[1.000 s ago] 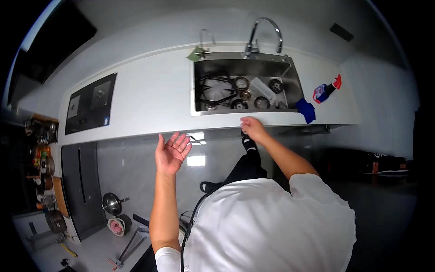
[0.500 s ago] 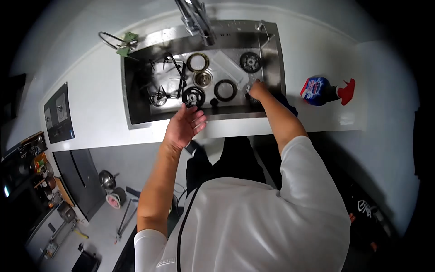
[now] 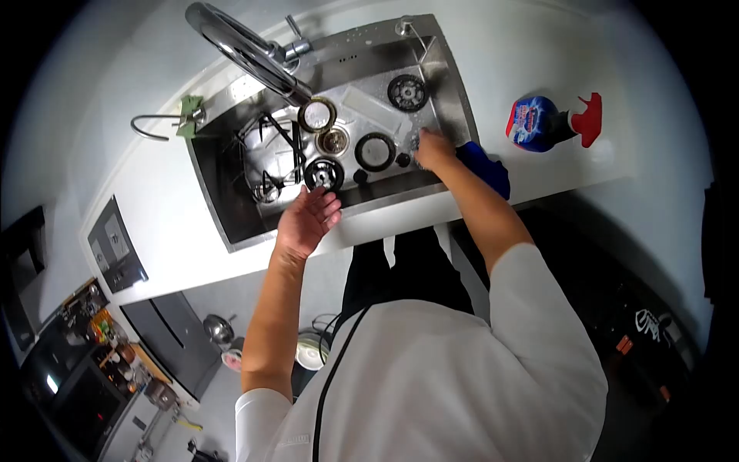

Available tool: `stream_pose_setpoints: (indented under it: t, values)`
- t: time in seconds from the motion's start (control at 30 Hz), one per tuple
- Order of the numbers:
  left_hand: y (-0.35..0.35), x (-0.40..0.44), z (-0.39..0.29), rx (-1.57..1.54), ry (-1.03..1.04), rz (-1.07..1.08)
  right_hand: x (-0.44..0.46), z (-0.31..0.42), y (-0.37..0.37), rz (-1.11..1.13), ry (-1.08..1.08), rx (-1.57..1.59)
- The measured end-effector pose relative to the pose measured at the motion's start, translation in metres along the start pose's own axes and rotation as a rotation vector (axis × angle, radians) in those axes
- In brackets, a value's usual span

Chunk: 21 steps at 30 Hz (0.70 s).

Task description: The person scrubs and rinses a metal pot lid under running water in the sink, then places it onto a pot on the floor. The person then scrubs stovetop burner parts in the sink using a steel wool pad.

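Note:
My left hand (image 3: pixel 309 221) is palm up with its fingers apart and nothing in it, over the front edge of the steel sink (image 3: pixel 219 219). Just beyond its fingertips lies a black burner part (image 3: pixel 324 176). My right hand (image 3: pixel 435 149) reaches down into the sink's right end, fingers bent together near the wet bottom; what they hold, if anything, is hidden. Round burner rings (image 3: pixel 375 152), a black burner cap (image 3: pixel 407 93), black pan supports (image 3: pixel 295 146) and a clear tray (image 3: pixel 373 108) lie in the sink.
A tall chrome faucet (image 3: pixel 246 54) arches over the sink's back left. A blue cloth (image 3: pixel 488 169) hangs at the right front rim. To the right lies a spray bottle (image 3: pixel 535 123) with a red trigger. A green cloth (image 3: pixel 188 115) is at the left back corner.
The view has moved closer to the sink and turned. From the counter's front, my right hand has gone down into the sink, and my left hand has come over its front edge.

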<state>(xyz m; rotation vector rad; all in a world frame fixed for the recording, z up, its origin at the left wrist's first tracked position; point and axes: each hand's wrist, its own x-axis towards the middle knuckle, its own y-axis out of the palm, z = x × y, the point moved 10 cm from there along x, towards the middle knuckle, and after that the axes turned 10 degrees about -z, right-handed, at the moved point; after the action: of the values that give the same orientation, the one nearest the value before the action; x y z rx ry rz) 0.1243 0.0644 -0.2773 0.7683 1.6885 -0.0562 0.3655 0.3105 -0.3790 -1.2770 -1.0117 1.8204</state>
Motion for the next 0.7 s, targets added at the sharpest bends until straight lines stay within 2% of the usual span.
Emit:
stream_pose_setpoints:
  t: [0.1,0.17,0.3,0.37,0.43,0.53,0.63,0.7]
  values:
    - [0.007,0.039,0.001,0.147,-0.011,-0.075,-0.043,0.023,-0.024,0.013,-0.141,0.014]
    - [0.031,0.076,-0.004,0.329,0.032,-0.098,-0.061,0.021,-0.027,-0.071,-0.103,0.017]
    - [0.093,0.171,-0.023,0.832,0.356,-0.125,-0.075,0.019,-0.031,-0.078,-0.062,0.104]
    - [0.125,0.214,-0.028,1.046,0.43,-0.195,-0.08,0.016,-0.037,-0.214,-0.063,0.134]
    - [0.154,0.268,-0.037,1.36,0.752,-0.211,-0.088,0.018,-0.054,-0.339,-0.076,0.219]
    - [0.199,0.301,-0.048,1.425,1.049,-0.4,-0.086,0.017,-0.058,-0.369,-0.088,0.338]
    - [0.226,0.326,-0.041,1.552,0.922,-0.433,-0.082,0.017,-0.057,-0.327,-0.124,0.34]
    - [0.228,0.339,-0.043,1.59,0.78,-0.53,-0.081,0.015,-0.05,-0.297,-0.106,0.383]
